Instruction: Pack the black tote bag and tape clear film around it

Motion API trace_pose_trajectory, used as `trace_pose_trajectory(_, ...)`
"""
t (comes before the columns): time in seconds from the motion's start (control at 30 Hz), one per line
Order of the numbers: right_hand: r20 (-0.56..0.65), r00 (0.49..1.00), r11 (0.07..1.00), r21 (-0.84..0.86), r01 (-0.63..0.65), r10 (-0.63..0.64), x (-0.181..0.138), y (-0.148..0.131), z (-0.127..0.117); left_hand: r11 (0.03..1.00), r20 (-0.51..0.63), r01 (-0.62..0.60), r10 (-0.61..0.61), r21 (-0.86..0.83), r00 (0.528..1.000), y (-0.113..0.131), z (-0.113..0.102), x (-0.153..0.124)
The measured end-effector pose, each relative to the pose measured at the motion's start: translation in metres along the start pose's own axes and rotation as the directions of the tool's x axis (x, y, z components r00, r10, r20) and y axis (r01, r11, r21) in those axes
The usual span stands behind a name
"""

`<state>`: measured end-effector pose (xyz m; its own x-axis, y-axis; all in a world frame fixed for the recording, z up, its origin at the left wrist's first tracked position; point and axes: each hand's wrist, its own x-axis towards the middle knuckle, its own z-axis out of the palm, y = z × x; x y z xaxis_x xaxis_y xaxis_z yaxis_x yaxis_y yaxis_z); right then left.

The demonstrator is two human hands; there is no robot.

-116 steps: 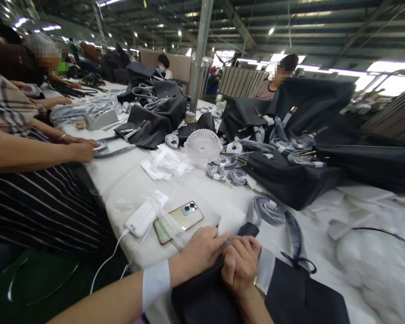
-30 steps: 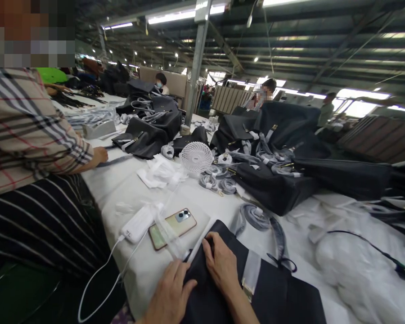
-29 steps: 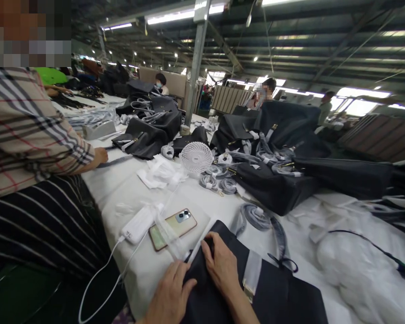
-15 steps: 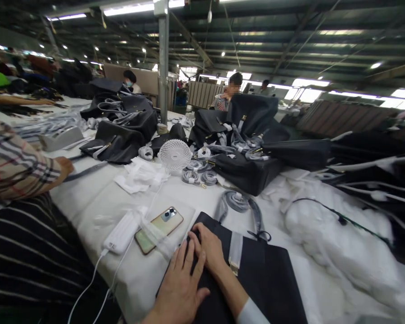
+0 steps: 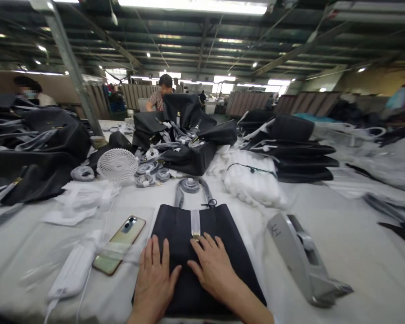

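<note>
A black handbag [image 5: 175, 220] lies flat on the white-covered table in front of me, its handles [image 5: 178, 193] stretched away from me and wrapped in clear film. A pale strip with a gold clasp [image 5: 195, 225] runs down the bag's upper middle. My left hand [image 5: 154, 274] rests with spread fingers on the bag's left edge. My right hand [image 5: 213, 265] lies open on its middle, fingertips just below the clasp. Neither hand grips anything. Left of the bag are a phone [image 5: 119, 245] and a white power bank [image 5: 70, 274] with cables.
A grey tape dispenser [image 5: 300, 256] stands to the right. Beyond the bag are a white fan [image 5: 117, 164], wrapped strap coils [image 5: 145, 180], a bundle of white padding [image 5: 249, 180] and piles of black bags [image 5: 192, 157]. A person [image 5: 158, 96] is behind the piles.
My view has swung right, bringing the tape dispenser in. My right hand has moved from the bag's left edge to its middle, and my hands are now apart.
</note>
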<state>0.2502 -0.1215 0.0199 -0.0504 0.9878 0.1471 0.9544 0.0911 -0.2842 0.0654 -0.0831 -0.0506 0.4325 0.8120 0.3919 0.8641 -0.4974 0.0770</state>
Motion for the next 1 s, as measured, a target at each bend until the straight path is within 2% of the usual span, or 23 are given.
trace_pose_trajectory(0.13, -0.006, 0.998, 0.998, 0.026, -0.057, 0.058, -0.031, 0.007, 0.016, 1.000, 0.003, -0.018, 0.018, 0.008, 1.000, 0.011, -0.015, 0.014)
trace_pose_trajectory(0.23, -0.044, 0.998, 0.996, 0.077, -0.047, 0.051, -0.033, 0.008, 0.024, 0.984, 0.067, -0.172, 0.175, -0.044, 0.982, 0.028, -0.023, 0.029)
trace_pose_trajectory(0.33, -0.083, 0.996, 0.983, 0.183, -0.007, 0.022, -0.036, 0.007, 0.020, 0.942, 0.157, -0.320, 0.333, -0.103, 0.930, 0.039, -0.017, 0.036)
trace_pose_trajectory(0.4, -0.135, 0.991, 0.940, 0.341, 0.022, 0.025, -0.043, 0.012, 0.013, 0.939, 0.188, -0.327, 0.343, -0.111, 0.920, 0.041, -0.007, 0.035)
trace_pose_trajectory(0.43, -0.180, 0.981, 0.898, 0.441, 0.010, 0.078, -0.047, 0.019, 0.007, 0.941, 0.200, -0.319, 0.335, -0.110, 0.921, 0.041, -0.002, 0.034)
trace_pose_trajectory(0.47, -0.232, 0.955, 0.839, 0.544, -0.032, 0.186, -0.051, 0.029, 0.002, 0.945, 0.211, -0.308, 0.325, -0.109, 0.922, 0.040, 0.003, 0.033)
trace_pose_trajectory(0.5, -0.267, 0.895, 0.753, 0.649, -0.108, 0.358, -0.056, 0.042, -0.004, 0.947, 0.221, -0.301, 0.318, -0.109, 0.922, 0.040, 0.007, 0.032)
trace_pose_trajectory(0.53, -0.264, 0.790, 0.639, 0.743, -0.199, 0.553, -0.060, 0.057, -0.010, 0.950, 0.231, -0.294, 0.312, -0.109, 0.922, 0.039, 0.010, 0.031)
trace_pose_trajectory(0.6, -0.157, 0.513, 0.370, 0.862, -0.346, 0.844, -0.068, 0.092, -0.019, 0.956, 0.239, -0.277, 0.293, -0.098, 0.926, 0.040, 0.015, 0.030)
trace_pose_trajectory(0.63, -0.091, 0.429, 0.275, 0.879, -0.389, 0.899, -0.071, 0.109, -0.021, 0.959, 0.234, -0.269, 0.282, -0.085, 0.930, 0.040, 0.016, 0.030)
trace_pose_trajectory(0.67, -0.030, 0.381, 0.203, 0.884, -0.422, 0.924, -0.072, 0.124, -0.022, 0.962, 0.226, -0.265, 0.274, -0.072, 0.935, 0.040, 0.018, 0.030)
trace_pose_trajectory(0.7, 0.020, 0.367, 0.159, 0.879, -0.450, 0.930, -0.072, 0.136, -0.021, 0.963, 0.217, -0.264, 0.270, -0.059, 0.938, 0.040, 0.020, 0.029)
trace_pose_trajectory(0.8, 0.101, 0.364, 0.105, 0.857, -0.505, 0.926, -0.063, 0.154, -0.013, 0.960, 0.194, -0.278, 0.280, -0.035, 0.940, 0.040, 0.025, 0.028)
trace_pose_trajectory(0.9, 0.080, 0.345, 0.111, 0.859, -0.500, 0.935, -0.050, 0.157, -0.004, 0.957, 0.163, -0.290, 0.289, -0.022, 0.943, 0.039, 0.028, 0.027)
trace_pose_trajectory(1.0, 0.074, 0.336, 0.084, 0.898, -0.432, 0.939, -0.046, 0.158, 0.000, 0.957, 0.132, -0.289, 0.287, -0.004, 0.949, 0.039, 0.030, 0.026)
